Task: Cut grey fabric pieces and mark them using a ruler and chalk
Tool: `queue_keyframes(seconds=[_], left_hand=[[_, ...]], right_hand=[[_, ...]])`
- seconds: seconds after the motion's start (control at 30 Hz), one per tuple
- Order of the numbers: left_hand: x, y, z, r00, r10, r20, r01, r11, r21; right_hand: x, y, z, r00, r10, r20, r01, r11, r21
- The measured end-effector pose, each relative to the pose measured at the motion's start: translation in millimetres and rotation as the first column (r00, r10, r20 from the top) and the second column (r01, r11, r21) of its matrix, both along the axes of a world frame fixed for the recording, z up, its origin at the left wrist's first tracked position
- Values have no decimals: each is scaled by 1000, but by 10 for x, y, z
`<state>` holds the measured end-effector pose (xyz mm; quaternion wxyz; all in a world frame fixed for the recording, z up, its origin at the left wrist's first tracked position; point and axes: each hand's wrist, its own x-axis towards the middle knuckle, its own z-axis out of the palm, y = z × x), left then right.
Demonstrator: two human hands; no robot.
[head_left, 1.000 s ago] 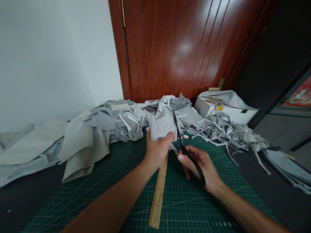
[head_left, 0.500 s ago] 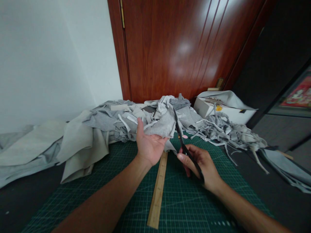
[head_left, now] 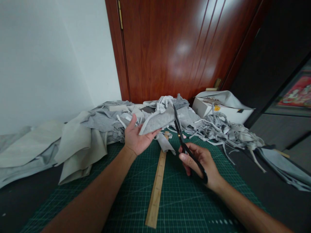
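Head view. Two hands are in frame, over one green gridded cutting mat (head_left: 131, 197) on the dark worktop (head_left: 14, 202). The left hand (head_left: 139, 137) is spread, palm up, thumb raised clear of the fingers. One grey fabric piece (head_left: 159, 121) rests across these fingers, above the far part of the mat. The right hand (head_left: 200, 161) is closed around the black handles of one pair of scissors (head_left: 181, 139). The blades point to the far side, just beside the right edge of the fabric piece; contact cannot be determined.

One wooden ruler (head_left: 156, 191) lies lengthwise, near to far, between the hands. Its graduations are too small to read. One fabric scrap (head_left: 166, 143) lies across its far part. One pink disc (head_left: 184, 137) lies just right of the scissors. A row of pale marks (head_left: 221, 222) at the near right of the mat is illegible.

Far left: a fabric heap (head_left: 103, 120), pieces overlapping, not countable. Far right: one tangle of grey strips (head_left: 229, 129) before one white box (head_left: 228, 116). The box bears one orange patch (head_left: 217, 108); its print is illegible.
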<state>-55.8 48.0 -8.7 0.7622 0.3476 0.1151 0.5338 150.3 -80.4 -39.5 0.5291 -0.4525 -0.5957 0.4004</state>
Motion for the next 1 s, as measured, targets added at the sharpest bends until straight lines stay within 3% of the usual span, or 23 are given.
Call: queue_keyframes(seconds=[0.13, 0.27, 0.47, 0.6, 0.77, 1.0], left_hand=[[-1, 88, -4, 992, 25, -125, -24, 1000, 11], [74, 130, 12, 988, 12, -152, -8, 1000, 26], [308, 175, 203, 974, -62, -220, 80, 994, 76], [470, 220, 329, 968, -28, -249, 66, 987, 146], [601, 273, 387, 953, -4, -304, 58, 984, 171], [605, 359, 463, 891, -19, -455, 94, 985, 142]], right_hand=[[-7, 11, -23, 999, 40, 11, -40, 999, -16], [-2, 37, -41, 999, 45, 30, -44, 999, -21], [50, 91, -42, 998, -9, 57, 11, 1000, -28], [94, 130, -33, 997, -35, 62, 37, 999, -23], [138, 167, -31, 996, -59, 69, 62, 997, -39], [153, 220, -46, 994, -77, 77, 79, 996, -36]])
